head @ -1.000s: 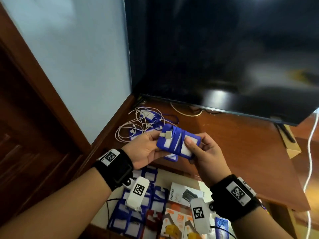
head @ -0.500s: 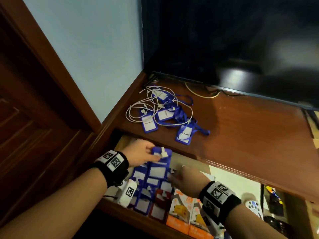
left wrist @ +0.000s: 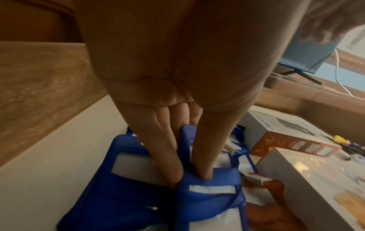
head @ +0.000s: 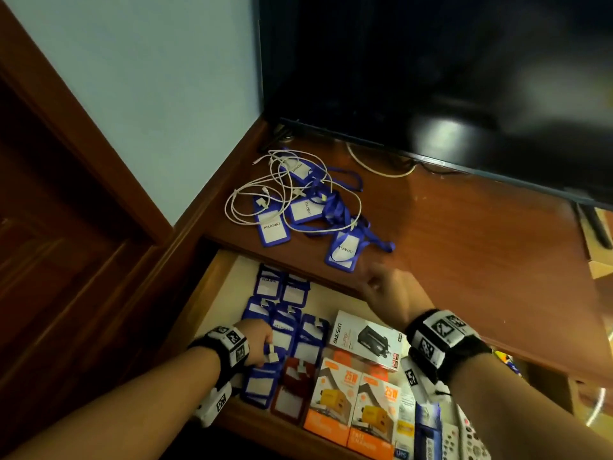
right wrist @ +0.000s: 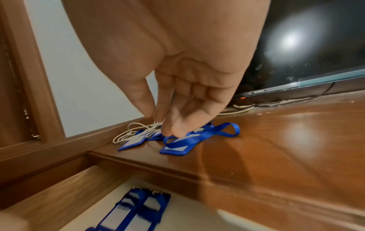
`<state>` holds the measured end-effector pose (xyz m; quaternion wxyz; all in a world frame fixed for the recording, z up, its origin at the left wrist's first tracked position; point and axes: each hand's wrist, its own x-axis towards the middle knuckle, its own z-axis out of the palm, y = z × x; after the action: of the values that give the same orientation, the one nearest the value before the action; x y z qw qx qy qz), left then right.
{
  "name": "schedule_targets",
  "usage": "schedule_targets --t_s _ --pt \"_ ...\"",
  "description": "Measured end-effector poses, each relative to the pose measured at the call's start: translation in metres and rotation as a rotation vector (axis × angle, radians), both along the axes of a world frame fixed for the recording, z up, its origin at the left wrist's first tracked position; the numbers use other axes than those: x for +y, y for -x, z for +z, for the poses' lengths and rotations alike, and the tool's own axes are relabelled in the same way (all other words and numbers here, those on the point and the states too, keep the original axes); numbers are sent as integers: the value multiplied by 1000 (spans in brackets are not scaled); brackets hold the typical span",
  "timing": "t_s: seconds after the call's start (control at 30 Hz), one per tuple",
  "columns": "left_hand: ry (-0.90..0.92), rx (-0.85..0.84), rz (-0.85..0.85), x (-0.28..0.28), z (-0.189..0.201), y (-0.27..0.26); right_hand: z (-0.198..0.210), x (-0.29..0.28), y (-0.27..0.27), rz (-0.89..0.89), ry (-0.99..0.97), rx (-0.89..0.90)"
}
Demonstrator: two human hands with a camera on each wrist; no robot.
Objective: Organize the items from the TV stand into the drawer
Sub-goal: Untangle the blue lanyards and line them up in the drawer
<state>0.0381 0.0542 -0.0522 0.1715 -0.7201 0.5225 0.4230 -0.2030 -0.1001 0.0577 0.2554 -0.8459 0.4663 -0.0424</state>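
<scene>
Right hand (head: pixel 386 293) now up over stand edge (head: pixel 331 277), fingers loose; left hand (head: pixel 257 343) pinching drawer badge holders (left wrist: pixel 207 187).

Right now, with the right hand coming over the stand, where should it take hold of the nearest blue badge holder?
Pinch the badge holder by its bare lower edge, coming from the stand's front edge. It lies flat, its lanyard trails off the far end, and the white cable tangle lies beyond it.
</scene>
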Motion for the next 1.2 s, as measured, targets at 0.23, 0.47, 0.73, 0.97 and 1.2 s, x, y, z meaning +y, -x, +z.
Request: schedule_targets --t_s 0.23,0.47,0.73,0.97,1.2 --pt "8 -118 -48 3 -7 17 -10 -52 -46 -29 -9 -13" --pt "118 -205 44 1 9 11 -46 -41 -59 139 -7 327" --pt "375 -84 462 -18 44 -28 -67 -14 -9 282 354 354" --pt "682 186 299 -61 105 4 -5 3 18 149 442 -84" --pt "702 556 71 -116 158 45 93 6 29 11 262 -485"
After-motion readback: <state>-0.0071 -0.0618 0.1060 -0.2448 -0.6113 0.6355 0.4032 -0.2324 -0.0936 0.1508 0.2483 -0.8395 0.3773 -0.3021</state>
